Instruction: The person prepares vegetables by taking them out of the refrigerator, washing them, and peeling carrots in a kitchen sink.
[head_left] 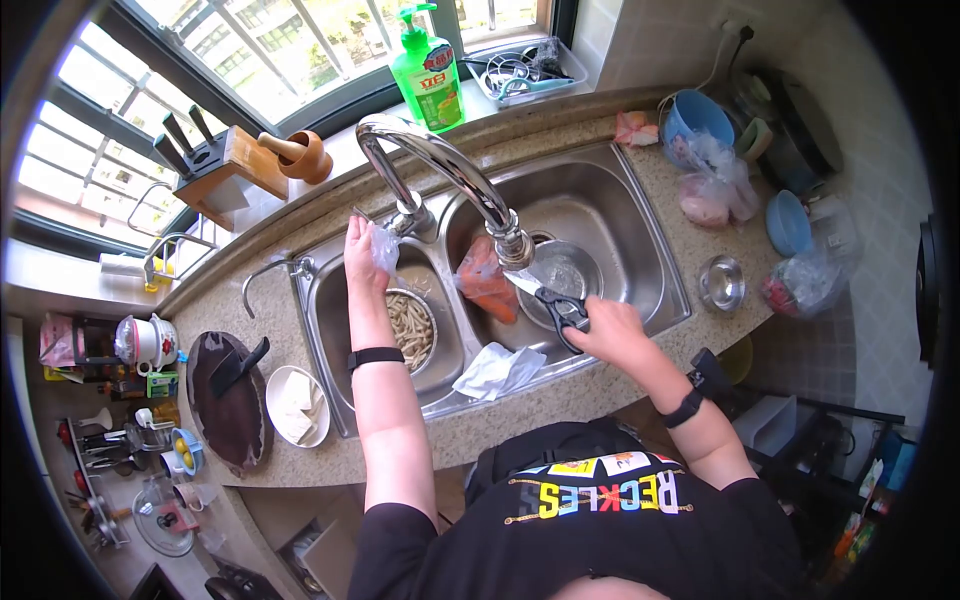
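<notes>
My right hand (610,330) grips black-handled scissors (562,312) over the right sink basin, with the blades pointing toward the faucet (440,150). Below the spout, a round metal bowl (580,265) holds what looks like water. My left hand (365,250) is at the faucet's lever (362,213), fingers extended upward, with a crumpled clear plastic bag (384,248) held against its palm. Under my left forearm, a metal bowl (434,345) of pale thin strips (408,325) sits in the left basin. Orange carrots in clear plastic (487,285) lie beside the divider.
A crumpled white plastic bag (498,370) lies on the sink's front edge. Left are a white dish (318,420) with white pieces and a dark board (215,425) bearing a cleaver (238,370). Green soap (428,80) and a knife block (235,175) stand behind; bowls (722,283) stand right.
</notes>
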